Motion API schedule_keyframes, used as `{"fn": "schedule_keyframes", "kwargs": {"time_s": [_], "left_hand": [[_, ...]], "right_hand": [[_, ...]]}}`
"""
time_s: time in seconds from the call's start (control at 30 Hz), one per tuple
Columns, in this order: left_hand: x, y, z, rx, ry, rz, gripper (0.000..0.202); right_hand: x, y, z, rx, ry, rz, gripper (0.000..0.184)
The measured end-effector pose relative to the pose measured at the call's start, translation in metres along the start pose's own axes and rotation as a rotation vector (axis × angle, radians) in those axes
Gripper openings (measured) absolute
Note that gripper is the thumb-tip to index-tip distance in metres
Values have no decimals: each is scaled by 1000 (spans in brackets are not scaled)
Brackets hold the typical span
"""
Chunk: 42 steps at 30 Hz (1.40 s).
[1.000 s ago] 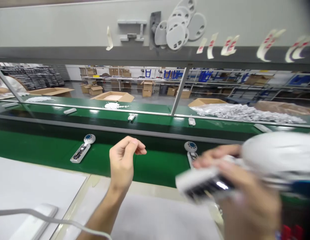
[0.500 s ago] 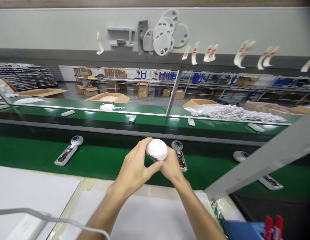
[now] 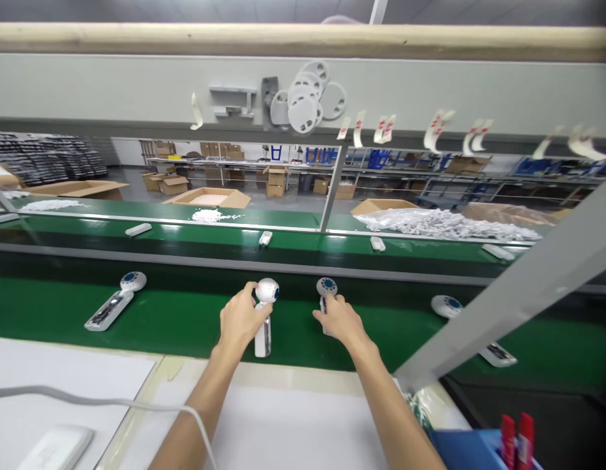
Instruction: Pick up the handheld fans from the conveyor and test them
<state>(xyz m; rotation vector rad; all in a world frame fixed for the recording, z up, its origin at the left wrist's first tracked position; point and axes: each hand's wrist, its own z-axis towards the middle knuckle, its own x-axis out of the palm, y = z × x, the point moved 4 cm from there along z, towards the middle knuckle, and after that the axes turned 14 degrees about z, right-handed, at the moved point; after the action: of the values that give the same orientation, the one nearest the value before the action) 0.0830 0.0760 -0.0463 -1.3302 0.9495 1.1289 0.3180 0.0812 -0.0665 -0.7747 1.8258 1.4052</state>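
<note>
My left hand (image 3: 240, 319) is closed around a white handheld device (image 3: 264, 318) with a round head, holding it over the green conveyor belt (image 3: 175, 320). My right hand (image 3: 340, 320) rests on the handle of a second white device (image 3: 325, 288) lying on the belt, fingers curled over it. A third device (image 3: 115, 302) lies to the left on the belt. A fourth device (image 3: 471, 328) lies to the right.
A white work surface (image 3: 293, 424) lies in front of me, with a grey cable (image 3: 97, 403) across it. A slanted grey frame bar (image 3: 513, 300) crosses the right side. Small white parts (image 3: 444, 224) and cardboard boxes (image 3: 212, 196) sit beyond the far belt.
Both hands held one device together at the belt's edge. Now they have parted: the left hand keeps it over the belt, and the right hand has moved onto the neighbouring device.
</note>
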Motion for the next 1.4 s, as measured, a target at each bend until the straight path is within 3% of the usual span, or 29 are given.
{"fn": "schedule_keyframes", "kwargs": {"time_s": [0.13, 0.27, 0.43, 0.6, 0.7, 0.83, 0.93, 1.07, 1.23, 1.33, 1.4], "left_hand": [[30, 7, 6, 6, 130, 59, 41], [42, 9, 7, 6, 212, 88, 40], [31, 23, 8, -28, 232, 146, 34], [17, 44, 13, -124, 232, 218, 42], [16, 56, 15, -169, 267, 216, 32], [13, 68, 17, -195, 265, 168, 38], [7, 69, 16, -185, 240, 128, 40], [-12, 50, 7, -95, 154, 45, 39], [-50, -3, -24, 298, -7, -235, 38], [-72, -29, -51, 556, -21, -538, 54], [-80, -39, -66, 647, 26, -643, 73]], "right_hand": [[12, -20, 19, 143, -74, 41, 49], [30, -26, 27, 126, -33, 175, 44], [40, -30, 32, 118, 5, 445, 32], [40, -14, 24, 57, 189, 919, 18], [32, 2, 17, 28, 234, 1159, 21], [18, 21, 6, -20, 251, 1345, 19], [4, 34, -10, -96, 226, 1435, 32], [-17, 51, -34, -225, 232, 1509, 58], [-36, 64, -60, -396, 274, 1495, 70], [-41, 71, -75, -500, 311, 1484, 72], [-42, 75, -84, -536, 338, 1481, 76]]}}
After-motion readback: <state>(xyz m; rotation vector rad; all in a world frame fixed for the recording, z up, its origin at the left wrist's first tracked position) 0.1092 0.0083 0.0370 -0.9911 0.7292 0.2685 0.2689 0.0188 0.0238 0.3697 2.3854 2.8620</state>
